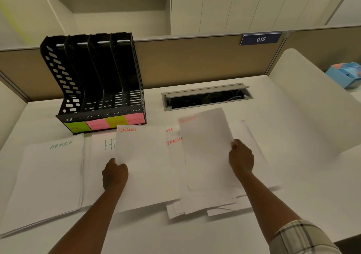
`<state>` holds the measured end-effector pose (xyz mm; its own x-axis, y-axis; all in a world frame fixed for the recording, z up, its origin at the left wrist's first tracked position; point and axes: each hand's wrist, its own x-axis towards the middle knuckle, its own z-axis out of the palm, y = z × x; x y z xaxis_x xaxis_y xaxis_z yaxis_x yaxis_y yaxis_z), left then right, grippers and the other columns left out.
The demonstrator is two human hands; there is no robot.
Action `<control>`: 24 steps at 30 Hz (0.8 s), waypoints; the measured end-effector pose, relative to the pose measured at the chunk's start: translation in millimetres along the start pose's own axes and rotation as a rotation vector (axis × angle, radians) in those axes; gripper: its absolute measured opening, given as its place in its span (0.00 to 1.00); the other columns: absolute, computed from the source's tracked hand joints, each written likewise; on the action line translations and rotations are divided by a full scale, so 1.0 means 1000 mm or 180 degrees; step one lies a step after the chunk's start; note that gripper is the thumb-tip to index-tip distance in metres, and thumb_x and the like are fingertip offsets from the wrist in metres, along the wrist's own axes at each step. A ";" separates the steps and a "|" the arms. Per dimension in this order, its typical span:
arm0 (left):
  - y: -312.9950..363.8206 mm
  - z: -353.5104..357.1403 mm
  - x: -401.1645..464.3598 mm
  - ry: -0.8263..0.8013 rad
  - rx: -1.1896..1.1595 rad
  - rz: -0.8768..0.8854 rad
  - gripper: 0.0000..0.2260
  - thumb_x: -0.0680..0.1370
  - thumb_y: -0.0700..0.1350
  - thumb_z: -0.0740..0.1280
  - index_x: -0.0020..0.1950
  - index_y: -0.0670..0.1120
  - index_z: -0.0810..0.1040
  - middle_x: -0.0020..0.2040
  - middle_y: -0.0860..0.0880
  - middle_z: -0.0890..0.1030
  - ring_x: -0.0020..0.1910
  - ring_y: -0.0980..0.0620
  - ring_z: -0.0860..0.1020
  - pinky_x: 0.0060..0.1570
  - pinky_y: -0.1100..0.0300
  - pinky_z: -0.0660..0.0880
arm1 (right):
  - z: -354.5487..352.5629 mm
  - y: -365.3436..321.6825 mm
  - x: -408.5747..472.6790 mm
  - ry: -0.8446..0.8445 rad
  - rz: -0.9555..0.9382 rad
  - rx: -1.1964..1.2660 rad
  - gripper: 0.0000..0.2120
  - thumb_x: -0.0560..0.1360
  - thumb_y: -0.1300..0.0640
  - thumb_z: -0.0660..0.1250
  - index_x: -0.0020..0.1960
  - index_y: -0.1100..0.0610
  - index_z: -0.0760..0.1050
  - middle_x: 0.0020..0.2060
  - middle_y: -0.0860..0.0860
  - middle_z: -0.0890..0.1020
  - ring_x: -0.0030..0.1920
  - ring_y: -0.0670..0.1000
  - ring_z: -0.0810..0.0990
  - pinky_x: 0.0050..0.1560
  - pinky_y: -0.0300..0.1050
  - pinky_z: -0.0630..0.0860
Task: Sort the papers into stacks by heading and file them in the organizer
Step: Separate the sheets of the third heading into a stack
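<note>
The FINANCE sheet (144, 165) is pinched at its left edge by the left hand (114, 175), overlapping the HR paper (101, 165) just beyond that hand's knuckles. The right hand (241, 159) grips the right edge of a blurred sheet (207, 156) (red heading, unreadable), raised over the loose pile (252, 156). Further left of the left hand lies the ADMIN stack (50, 175). Ahead of the left hand stands the black organizer (97, 78), its slots labelled with green and pink sticky notes (106, 123). Ahead of the right hand is a cable hatch (207, 96) in the desk (293, 126).
</note>
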<state>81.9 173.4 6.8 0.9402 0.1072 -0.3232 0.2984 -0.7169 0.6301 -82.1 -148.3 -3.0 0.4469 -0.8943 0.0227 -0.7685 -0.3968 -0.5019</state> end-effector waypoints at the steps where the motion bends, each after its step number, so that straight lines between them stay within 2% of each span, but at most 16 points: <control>1: 0.000 -0.001 0.000 -0.0003 0.0009 0.0012 0.23 0.77 0.37 0.59 0.73 0.38 0.63 0.71 0.37 0.68 0.70 0.36 0.67 0.67 0.43 0.65 | -0.005 0.000 0.003 0.0097 0.0056 0.0119 0.12 0.80 0.58 0.54 0.55 0.54 0.75 0.47 0.58 0.82 0.48 0.61 0.80 0.49 0.50 0.73; 4: -0.003 -0.003 -0.001 -0.0023 -0.0020 0.0043 0.23 0.78 0.37 0.59 0.73 0.38 0.63 0.71 0.37 0.69 0.69 0.35 0.67 0.67 0.43 0.66 | -0.014 -0.004 0.012 0.0158 0.0133 0.0328 0.12 0.81 0.56 0.52 0.55 0.56 0.73 0.46 0.60 0.82 0.48 0.63 0.80 0.44 0.48 0.71; 8: -0.006 -0.004 -0.001 -0.0060 -0.0092 0.0050 0.24 0.77 0.37 0.59 0.73 0.39 0.62 0.72 0.38 0.68 0.70 0.36 0.67 0.67 0.43 0.66 | -0.010 -0.015 0.015 -0.0312 -0.0085 0.0700 0.10 0.81 0.58 0.53 0.47 0.58 0.72 0.45 0.58 0.80 0.47 0.59 0.76 0.46 0.45 0.65; 11: -0.005 -0.005 -0.004 -0.0080 -0.0151 0.0125 0.23 0.78 0.38 0.59 0.73 0.39 0.62 0.71 0.38 0.68 0.70 0.36 0.67 0.67 0.43 0.65 | 0.003 -0.029 0.005 -0.0667 -0.0224 0.0762 0.11 0.81 0.58 0.54 0.44 0.59 0.71 0.42 0.53 0.76 0.44 0.54 0.72 0.45 0.43 0.64; 14: -0.008 -0.009 -0.005 -0.0068 -0.0190 0.0234 0.21 0.79 0.40 0.59 0.72 0.40 0.65 0.70 0.38 0.71 0.68 0.36 0.69 0.67 0.44 0.66 | 0.019 -0.046 -0.010 -0.0933 -0.0297 0.0789 0.12 0.81 0.57 0.54 0.42 0.59 0.71 0.38 0.51 0.75 0.42 0.54 0.73 0.43 0.44 0.64; 17: -0.016 -0.012 -0.001 -0.0088 -0.0294 0.0354 0.15 0.79 0.40 0.59 0.65 0.37 0.71 0.63 0.36 0.76 0.62 0.35 0.73 0.64 0.41 0.69 | 0.033 -0.064 -0.029 -0.1203 -0.0408 0.0664 0.15 0.81 0.56 0.55 0.35 0.53 0.65 0.33 0.47 0.72 0.40 0.53 0.72 0.41 0.43 0.63; 19: -0.018 -0.014 0.000 -0.0143 -0.0407 0.0371 0.12 0.79 0.40 0.59 0.60 0.37 0.72 0.60 0.37 0.77 0.60 0.35 0.74 0.62 0.42 0.71 | 0.043 -0.074 -0.041 -0.1401 -0.0487 0.0581 0.14 0.81 0.56 0.55 0.36 0.55 0.66 0.34 0.48 0.73 0.40 0.53 0.72 0.41 0.43 0.63; 22: -0.020 -0.016 -0.001 -0.0096 -0.0356 0.0472 0.05 0.78 0.40 0.58 0.51 0.41 0.72 0.54 0.39 0.79 0.51 0.38 0.76 0.55 0.46 0.75 | 0.055 -0.086 -0.054 -0.1553 -0.0473 0.0723 0.14 0.81 0.55 0.54 0.37 0.56 0.65 0.34 0.49 0.73 0.39 0.52 0.72 0.37 0.44 0.65; 24: -0.024 -0.019 -0.002 0.0001 -0.0259 0.0475 0.03 0.78 0.40 0.58 0.47 0.42 0.70 0.51 0.39 0.80 0.48 0.38 0.76 0.50 0.49 0.74 | 0.057 -0.093 -0.057 -0.1526 -0.0436 0.0847 0.16 0.81 0.56 0.54 0.35 0.56 0.63 0.32 0.48 0.71 0.37 0.51 0.71 0.33 0.41 0.64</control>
<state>76.4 203.4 6.0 0.9751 0.0040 -0.2217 0.1678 -0.6668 0.7261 -10.4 -48.5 -7.0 0.7402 -0.6196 -0.2613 -0.5748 -0.3813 -0.7240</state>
